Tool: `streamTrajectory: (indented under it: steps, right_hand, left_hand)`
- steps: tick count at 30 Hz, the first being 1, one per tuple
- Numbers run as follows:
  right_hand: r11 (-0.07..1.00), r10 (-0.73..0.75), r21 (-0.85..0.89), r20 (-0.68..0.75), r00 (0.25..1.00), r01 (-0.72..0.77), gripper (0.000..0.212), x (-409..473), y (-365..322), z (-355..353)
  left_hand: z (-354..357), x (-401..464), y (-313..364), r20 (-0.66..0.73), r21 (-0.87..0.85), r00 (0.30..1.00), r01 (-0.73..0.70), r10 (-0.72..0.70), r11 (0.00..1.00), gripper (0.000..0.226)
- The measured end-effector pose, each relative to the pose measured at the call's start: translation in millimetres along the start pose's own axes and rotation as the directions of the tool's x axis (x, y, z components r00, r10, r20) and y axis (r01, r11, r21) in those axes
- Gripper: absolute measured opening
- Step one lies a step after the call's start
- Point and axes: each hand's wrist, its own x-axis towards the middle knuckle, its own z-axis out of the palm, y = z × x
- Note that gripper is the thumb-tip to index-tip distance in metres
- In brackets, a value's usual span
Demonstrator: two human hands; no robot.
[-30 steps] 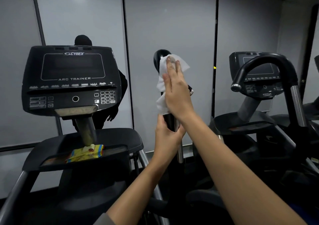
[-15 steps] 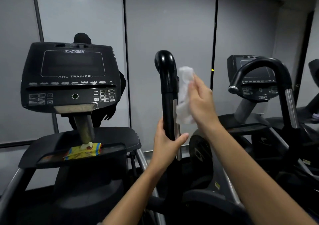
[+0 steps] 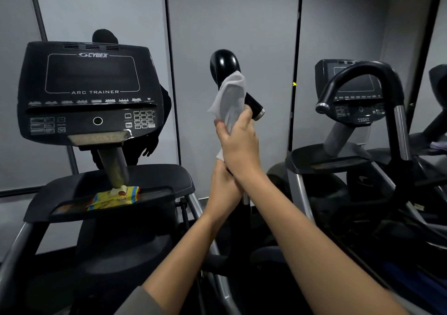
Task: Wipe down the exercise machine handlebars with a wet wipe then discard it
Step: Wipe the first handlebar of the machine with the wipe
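Head view: I look forward and down along both forearms at the upright handlebar (image 3: 226,73) of the arc trainer; every place below is given from that bar.
Handlebar: black, standing nearly upright, with a rounded bend at its top and a short stub with a metal end cap pointing off to the right.
Wet wipe: white wet wipe (image 3: 231,97) draped over the bar just below the bend, its loose upper edge lying on the bar and one corner hanging off to the left. It sits there, I judge, because this stretch is the part being cleaned.
Right hand: my right hand (image 3: 238,145) is wrapped round the bar over the lower part of the wipe, fingers curled and closed on it. Holding cloth and bar together lets me rub along and around the tube in one grip.
Left hand: my left hand (image 3: 222,189) sits directly below the right, touching it, fingers curled round the bar. I take it to be steadying the swinging arm so it does not give under the rubbing.
Console: the console (image 3: 89,92) stands well to the left of the bar.
Yellow packet: a yellow packet (image 3: 116,197) lies on the tray lower left of the bar, probably the wipes' pack, kept within reach.
Neighbouring machine: a second handlebar (image 3: 358,77) curves up well to the right.
Stage: wiping is under way; discarding is not yet done.
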Motion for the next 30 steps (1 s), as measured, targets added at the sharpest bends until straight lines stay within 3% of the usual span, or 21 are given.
streamTrajectory:
  steps: [3, 6, 9, 11, 14, 17, 22, 27, 30]
  right_hand:
    - [0.998, 0.045, 0.028, 0.095, 0.994, -0.048, 0.041, -16, 10, -7]
    - [0.993, 0.03, 0.113, 0.091, 0.995, -0.04, 0.034, -13, 9, -22]
    - [0.958, 0.004, 0.286, -0.005, 1.0, -0.002, 0.053, 27, -17, -32]
    - [0.935, 0.077, 0.342, 0.069, 0.995, -0.096, 0.064, 61, -32, -27]
    - [0.835, 0.143, 0.492, 0.242, 0.96, -0.248, 0.045, 83, -29, -16]
    - [0.761, 0.182, 0.555, 0.315, 0.932, -0.336, 0.021, 79, -21, -14]
    - [0.775, 0.19, 0.543, 0.286, 0.939, -0.322, 0.017, 72, -20, -13]
    - [0.833, 0.207, 0.48, 0.194, 0.959, -0.276, 0.022, 60, -12, -5]
    - [0.874, 0.229, 0.407, 0.137, 0.964, -0.266, 0.033, 41, -1, 0]
  left_hand:
    - [-1, -1, 6, 0.0, 0.01, 1.0, 0.029, -0.029, 1.0, 0.056]
    - [-2, 1, 7, 0.054, 0.006, 0.996, 0.068, -0.068, 0.998, 0.093]
    - [-3, 3, 0, 0.059, 0.011, 0.991, 0.12, -0.12, 0.993, 0.113]
    - [-4, 6, -4, 0.055, 0.044, 0.992, 0.111, -0.113, 0.993, 0.117]
    - [-7, 6, -4, 0.107, 0.082, 0.987, 0.113, -0.122, 0.99, 0.114]
    - [-10, 7, -2, 0.14, 0.022, 0.982, 0.124, -0.126, 0.992, 0.108]
    - [-26, -3, -6, 0.197, -0.139, 0.953, 0.259, -0.23, 0.956, 0.114]
    - [-42, -1, -15, 0.074, -0.451, 0.943, 0.323, -0.326, 0.832, 0.07]
    - [-46, 12, -15, 0.004, -0.542, 0.94, 0.287, -0.34, 0.79, 0.059]
